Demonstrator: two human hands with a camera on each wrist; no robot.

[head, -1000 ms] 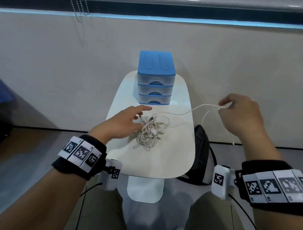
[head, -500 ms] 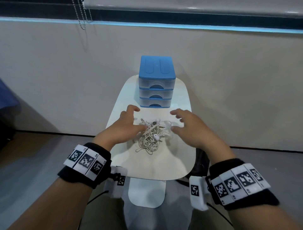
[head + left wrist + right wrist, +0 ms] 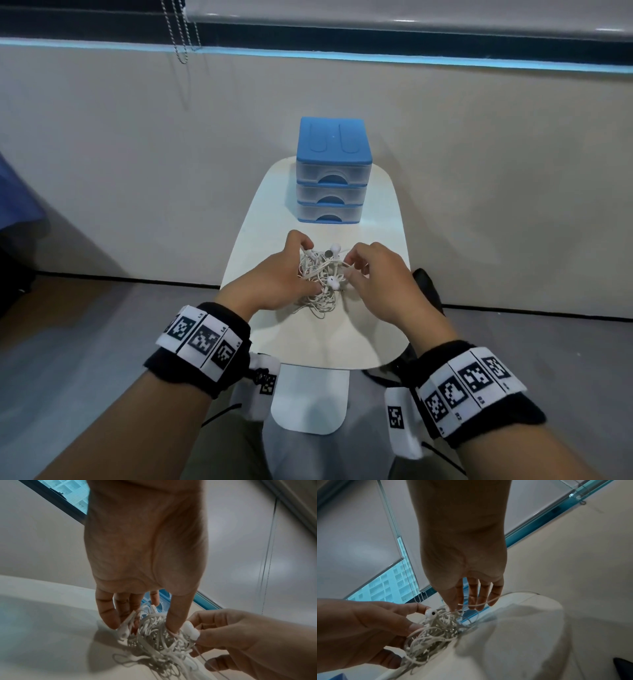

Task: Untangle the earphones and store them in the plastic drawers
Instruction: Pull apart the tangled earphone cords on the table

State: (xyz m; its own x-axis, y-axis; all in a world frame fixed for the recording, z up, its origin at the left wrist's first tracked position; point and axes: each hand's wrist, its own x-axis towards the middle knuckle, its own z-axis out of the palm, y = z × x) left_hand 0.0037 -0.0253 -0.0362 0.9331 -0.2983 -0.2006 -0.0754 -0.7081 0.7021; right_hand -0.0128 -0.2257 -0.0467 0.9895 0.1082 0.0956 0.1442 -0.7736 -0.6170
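- Fingers of both hands are curled into the tangle of white earphones (image 3: 320, 279): the left hand (image 3: 274, 279) has thumb and fingertips dug into the left side of the bundle, and the right hand (image 3: 383, 284) pinches cord at the right side.
- White table (image 3: 308, 339), rounded at the corners, carries everything and stands against a pale wall (image 3: 137, 154).
- Plastic drawers (image 3: 333, 174), a blue-topped stack of three clear trays, sit at the table's far end, all three pushed in, well apart from the bundle.
- Black bag (image 3: 426, 286) lies on the floor just right of the table.
- Earphones rest mid-table between the two hands, cords knotted in loops.
- One white earbud (image 3: 431, 613) sits at the left hand's fingertips in the right wrist view.
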